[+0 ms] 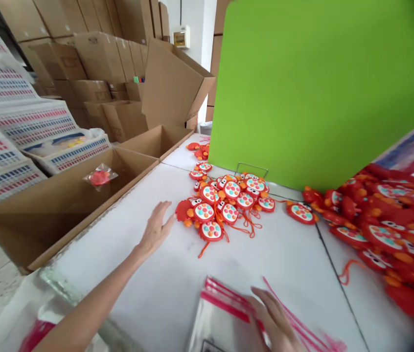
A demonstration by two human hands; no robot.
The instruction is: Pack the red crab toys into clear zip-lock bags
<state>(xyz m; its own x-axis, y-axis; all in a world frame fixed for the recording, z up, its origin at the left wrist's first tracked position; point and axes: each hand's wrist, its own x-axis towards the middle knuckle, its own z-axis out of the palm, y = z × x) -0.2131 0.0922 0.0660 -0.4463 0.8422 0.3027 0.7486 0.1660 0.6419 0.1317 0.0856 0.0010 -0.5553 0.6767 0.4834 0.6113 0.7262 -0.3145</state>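
Observation:
My left hand [156,228] is held over the white table [144,288], fingers apart and empty, just left of a heap of red crab-shaped toys [204,211] with coloured dots and orange cords. At the bottom, my right hand [271,320] rests on a stack of clear plastic bags [216,318] with pink top strips; its fingertips are blurred, and whether they grip a bag is unclear. A packaged red toy [100,177] in clear wrap is above the open cardboard box [63,195] at the left.
A green panel [320,88] stands behind the heap. More red toys [394,234] are piled at the right. Loose pink strips [298,325] lie beside my right hand. White crates [56,117] and stacked cartons [97,58] fill the left background.

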